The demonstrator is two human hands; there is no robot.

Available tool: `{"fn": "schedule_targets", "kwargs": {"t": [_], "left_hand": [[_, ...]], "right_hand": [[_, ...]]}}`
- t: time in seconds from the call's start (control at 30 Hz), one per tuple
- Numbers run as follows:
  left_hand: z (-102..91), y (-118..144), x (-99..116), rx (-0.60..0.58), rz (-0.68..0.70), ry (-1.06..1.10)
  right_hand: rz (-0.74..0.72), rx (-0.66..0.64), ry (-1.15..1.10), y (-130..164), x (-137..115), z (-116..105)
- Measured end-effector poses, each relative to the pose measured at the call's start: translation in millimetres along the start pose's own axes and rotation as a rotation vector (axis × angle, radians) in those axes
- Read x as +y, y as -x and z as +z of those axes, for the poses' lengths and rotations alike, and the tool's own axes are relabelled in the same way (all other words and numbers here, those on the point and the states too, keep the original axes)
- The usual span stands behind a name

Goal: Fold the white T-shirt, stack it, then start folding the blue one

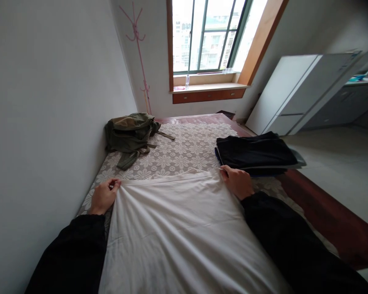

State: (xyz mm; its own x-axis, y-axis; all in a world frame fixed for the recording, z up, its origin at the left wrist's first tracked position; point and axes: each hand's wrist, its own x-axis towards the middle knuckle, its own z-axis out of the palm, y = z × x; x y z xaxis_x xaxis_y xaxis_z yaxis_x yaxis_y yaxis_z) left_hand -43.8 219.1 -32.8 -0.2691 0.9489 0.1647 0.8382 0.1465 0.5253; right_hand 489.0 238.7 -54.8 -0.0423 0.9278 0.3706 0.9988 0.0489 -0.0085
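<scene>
Head view: left hand [104,197] and right hand [238,181] pinched the far corners of the cloth [178,224] over the lace [187,145], seemingly to pull its edge straight; a dark stack [254,150] lay beside.

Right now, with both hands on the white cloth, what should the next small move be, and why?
Perhaps ease the left hand slightly inward: long creases fan from where it pinches the white cloth, while the right hand pinches the opposite far corner.

Your arms [282,228] reach toward the far side, spread apart.
Your left hand [103,197] and, slightly farther, your right hand [239,183] both pinch with curled fingers [225,170].
</scene>
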Motion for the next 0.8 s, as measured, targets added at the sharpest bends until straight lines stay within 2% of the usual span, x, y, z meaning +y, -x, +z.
{"fn": "schedule_targets", "kwargs": {"t": [0.23,0.33,0.43,0.57,0.63,0.73,0.8], "left_hand": [[-2.2,2,2,0.054,0.0,0.086],[-0.5,1,2,0.089,-0.011,0.178],[0.0,-2,0,0.075,-0.098,0.458],[-8.2,-2,0,-0.093,-0.32,0.815],[-13.5,-1,3,-0.142,-0.397,0.911],[-16.7,2,6,-0.164,-0.443,0.978],[-14.6,3,6,-0.154,-0.422,0.96]], "right_hand": [[-0.04,0.005,-0.079,-4,10,5],[-0.009,0.009,-0.16,-5,11,5],[0.104,0.039,-0.45,-6,10,2],[0.346,-0.046,-1.097,-5,14,-10],[0.451,-0.065,-1.311,-3,16,-18],[0.519,-0.025,-1.451,-1,16,-22],[0.491,-0.017,-1.454,-1,13,-19]]}}
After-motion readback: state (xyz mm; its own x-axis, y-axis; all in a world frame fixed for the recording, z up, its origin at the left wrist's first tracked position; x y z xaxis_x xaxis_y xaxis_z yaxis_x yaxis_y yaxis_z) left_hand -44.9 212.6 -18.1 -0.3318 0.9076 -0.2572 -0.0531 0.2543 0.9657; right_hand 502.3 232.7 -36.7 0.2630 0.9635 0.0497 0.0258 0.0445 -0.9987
